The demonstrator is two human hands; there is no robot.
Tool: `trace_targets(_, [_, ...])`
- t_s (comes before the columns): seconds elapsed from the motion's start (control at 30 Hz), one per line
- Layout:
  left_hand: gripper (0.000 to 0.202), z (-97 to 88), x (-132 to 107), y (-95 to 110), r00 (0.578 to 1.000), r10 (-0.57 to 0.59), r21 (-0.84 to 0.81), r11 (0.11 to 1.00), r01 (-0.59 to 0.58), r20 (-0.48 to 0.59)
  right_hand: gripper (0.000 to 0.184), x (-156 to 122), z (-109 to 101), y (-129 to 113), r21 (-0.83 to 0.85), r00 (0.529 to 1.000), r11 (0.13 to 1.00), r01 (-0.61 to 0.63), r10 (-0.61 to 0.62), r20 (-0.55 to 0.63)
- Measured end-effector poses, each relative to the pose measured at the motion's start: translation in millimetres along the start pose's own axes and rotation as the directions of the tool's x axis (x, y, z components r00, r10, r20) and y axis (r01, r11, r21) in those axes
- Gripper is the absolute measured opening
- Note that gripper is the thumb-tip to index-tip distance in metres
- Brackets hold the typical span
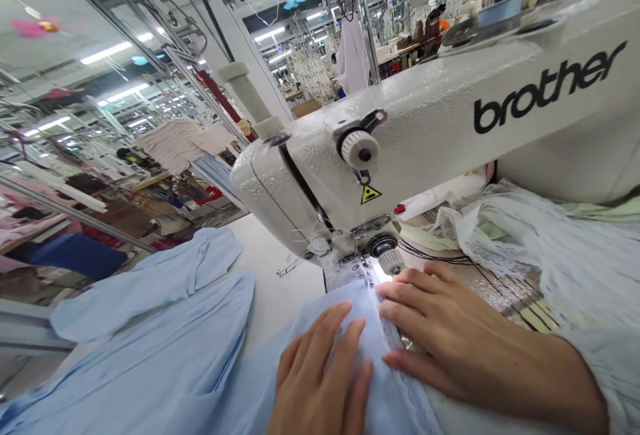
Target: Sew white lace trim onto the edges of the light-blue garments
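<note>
Stacked blue pieces (150,348) on desk (270,275), far left. Left grip (320,375) spread flat, grasping nothing, atop blue fabric (383,392). Its lace edge (393,335) runs between both grips to the presser foot (369,276). Right grip (445,332) loosely open, touching lace. Sewing machine head (425,135) blocks just ahead; white lace heap (530,242) right.

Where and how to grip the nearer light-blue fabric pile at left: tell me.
Probably pinch the light-blue fabric pile along its right edge, approaching from the right: its layers show there, and that edge faces the left hand.
</note>
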State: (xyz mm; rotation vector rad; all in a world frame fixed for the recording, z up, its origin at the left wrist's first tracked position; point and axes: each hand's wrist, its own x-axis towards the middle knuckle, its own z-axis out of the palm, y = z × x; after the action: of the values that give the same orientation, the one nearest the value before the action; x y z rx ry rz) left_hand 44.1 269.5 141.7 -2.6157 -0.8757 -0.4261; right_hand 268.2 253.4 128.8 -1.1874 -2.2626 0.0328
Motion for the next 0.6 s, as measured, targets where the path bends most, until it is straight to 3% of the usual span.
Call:
trace_targets(0.1, [0.029,7.6,15.0,-3.6,0.999,-0.051,-0.091,0.994,0.052,0.007,0.024,-0.5,-0.1,0.3,0.022,0.999,1.0,-0.012,0.011,0.04])
trace_targets(0.23, [0.032,16.0,18.0,0.3,0.992,-0.11,-0.156,0.981,0.12,0.069,0.025,1.5,-0.2,1.4,0.021,0.998,1.0,-0.011,0.01,0.056])
trace_targets(0.47, [0.026,17.1,44.3,-14.4,0.973,-0.201,-0.153,0.964,0.217,0.111,0.024,2.1,-2.9,1.2,0.048,0.996,0.998,-0.031,0.027,0.085])
trace_targets(0.6, [0.025,26.0,51.3,-21.9,0.975,-0.202,-0.133,0.968,0.213,0.09,0.024,1.6,-3.2,1.3,0.05,0.997,0.998,-0.026,0.022,0.075])
